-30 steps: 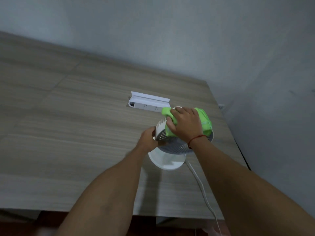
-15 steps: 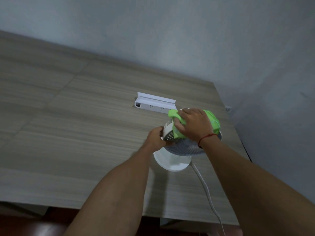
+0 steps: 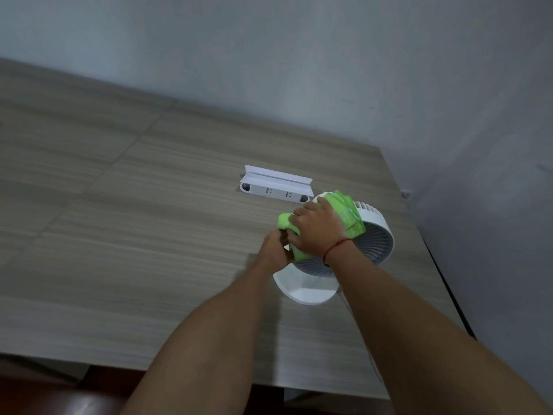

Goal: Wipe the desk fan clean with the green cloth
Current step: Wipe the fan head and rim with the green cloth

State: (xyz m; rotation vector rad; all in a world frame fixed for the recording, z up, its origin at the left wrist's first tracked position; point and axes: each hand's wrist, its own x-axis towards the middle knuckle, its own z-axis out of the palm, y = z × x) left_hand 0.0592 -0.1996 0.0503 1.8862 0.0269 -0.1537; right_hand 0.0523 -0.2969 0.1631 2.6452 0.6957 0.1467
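Dim, flat light, soft shadows, slight blur, wide-angle bending at edges.

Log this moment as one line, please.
step: wiping fan head | right hand: pressing green cloth on desk fan | left hand: steadying fan | round base on table

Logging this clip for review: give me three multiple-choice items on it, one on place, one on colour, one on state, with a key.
1. Where is the white power strip?
A. Behind the desk fan, nearer the wall
B. On the fan's base
C. At the table's near edge

2. What colour is the cloth?
A. Blue
B. Green
C. Red

3. What is the right hand doing?
A. Resting on the table
B. Lifting the power strip
C. Pressing the cloth on the fan

Key: 1 A, it lies beyond the fan; 2 B, bright green; 3 C, its palm covers the cloth on the fan's head.
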